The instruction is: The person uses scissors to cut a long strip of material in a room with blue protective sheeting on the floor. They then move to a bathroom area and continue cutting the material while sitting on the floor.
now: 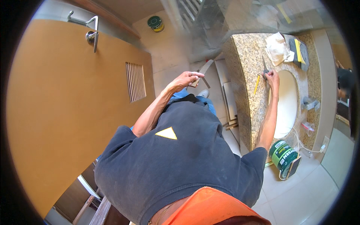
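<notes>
My left hand (184, 81) is curled in front of my body, with a light-brown flat piece (194, 83) gripped in it. Close beyond its fingers shows a pale curved strip (206, 67); whether it is part of the held piece I cannot tell. Over the stone countertop (243, 56), the fingers of my right hand (273, 78) are closed on a dark-handled tool with a thin pointed blade (265, 66). A yellow pencil (256, 85) lies on the counter just left of this hand.
A white oval basin (285, 107) with a tap (310, 103) is set into the counter. Behind it lie a white cloth (276, 48) and a dark case (300, 52). A green bucket (283, 153) stands nearer me. Boards (229, 99) lean against the counter; a brown door (75, 93) stands left.
</notes>
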{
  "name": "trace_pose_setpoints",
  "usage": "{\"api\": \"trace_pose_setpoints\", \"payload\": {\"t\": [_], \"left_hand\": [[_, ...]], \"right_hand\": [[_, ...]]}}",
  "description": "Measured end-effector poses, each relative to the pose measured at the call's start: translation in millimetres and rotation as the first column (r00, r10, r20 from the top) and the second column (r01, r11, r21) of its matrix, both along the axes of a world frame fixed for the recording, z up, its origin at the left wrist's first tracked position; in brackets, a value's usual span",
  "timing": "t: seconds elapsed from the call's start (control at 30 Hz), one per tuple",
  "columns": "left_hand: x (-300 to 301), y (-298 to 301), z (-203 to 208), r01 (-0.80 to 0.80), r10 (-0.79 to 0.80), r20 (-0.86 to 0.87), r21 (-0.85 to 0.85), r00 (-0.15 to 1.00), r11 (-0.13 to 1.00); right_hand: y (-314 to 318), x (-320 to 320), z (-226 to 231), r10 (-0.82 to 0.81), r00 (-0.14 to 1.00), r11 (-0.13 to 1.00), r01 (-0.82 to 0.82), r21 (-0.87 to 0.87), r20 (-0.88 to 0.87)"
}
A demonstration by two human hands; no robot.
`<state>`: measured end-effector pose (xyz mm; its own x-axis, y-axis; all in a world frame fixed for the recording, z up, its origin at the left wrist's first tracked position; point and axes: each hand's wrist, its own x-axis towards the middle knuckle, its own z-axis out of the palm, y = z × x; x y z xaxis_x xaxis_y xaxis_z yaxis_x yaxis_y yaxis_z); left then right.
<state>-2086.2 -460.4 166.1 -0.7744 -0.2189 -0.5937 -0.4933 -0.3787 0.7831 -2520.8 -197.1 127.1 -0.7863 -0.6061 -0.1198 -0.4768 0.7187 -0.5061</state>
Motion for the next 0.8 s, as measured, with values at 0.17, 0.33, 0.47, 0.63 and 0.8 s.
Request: {"api": "trace_pose_setpoints", "payload": {"t": [0.17, 0.33, 0.47, 0.63, 0.8], "left_hand": [[23.7, -31.1, -7.5, -0.01, 0.006, -0.069, -0.056, 0.998, 0.998], [51.7, -63.5, -28.3, -0.081, 0.089, -0.106, 0.078, 0.99, 0.994], [62.0, -77.0, -39.8, -0.036, 0.039, -0.068, 0.055, 0.997, 0.998], [57.8, -94.2, -46.1, 0.034, -0.027, -0.149, 0.046, 0.989, 0.998], [55.7, -102.4, -51.6, 0.122, -0.114, -0.095, 0.083, 0.989, 0.989]], "right_hand": [[13.7, 5.5, -1.6, -0.092, 0.94, 0.974, 0.154, -0.166, 0.329], [40.4, 101.1, -15.6, -0.381, 0.925, 0.923, 0.379, -0.066, -0.011], [35.1, 157.6, -31.4, -0.482, 0.851, 0.873, 0.447, -0.196, -0.206], [-8.6, 201.1, 34.6, -0.647, 0.762, 0.645, 0.557, -0.523, 0.014], [-82.4, 271.7, 219.2, -0.354, 0.926, 0.289, -0.025, -0.957, -0.131]]}}
